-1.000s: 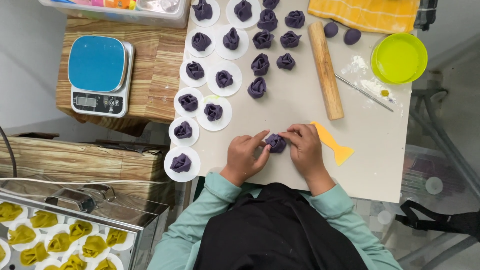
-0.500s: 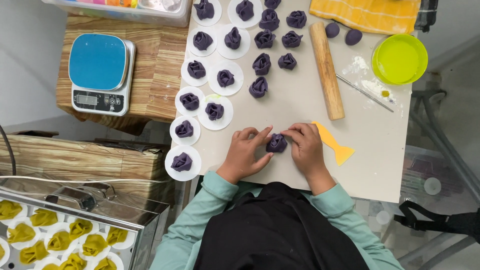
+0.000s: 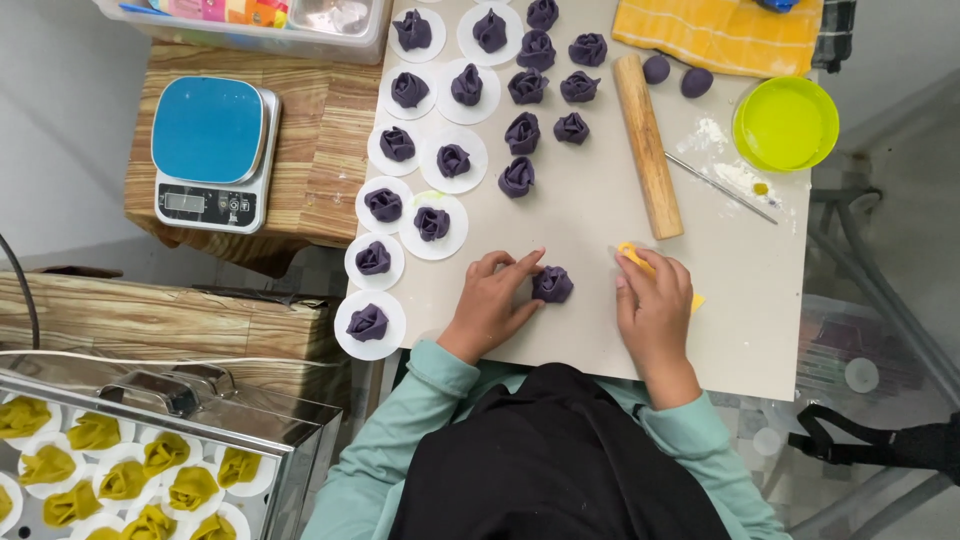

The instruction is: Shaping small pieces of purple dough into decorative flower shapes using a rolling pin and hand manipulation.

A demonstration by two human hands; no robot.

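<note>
Blue-topped scale (image 3: 208, 155) sitting on wooden stand at 10 o'clock. Rolling pin (image 3: 647, 146) lying w/ green bowl (image 3: 786, 123) resting at 2 o'clock beside it. Yellow cloth (image 3: 720, 32) lying at 1 o'clock. Tray of yellow dumplings (image 3: 120, 470) sitting at 8 o'clock.

Mint-green long sleeves (image 3: 420, 400), black apron (image 3: 560, 460)
</note>
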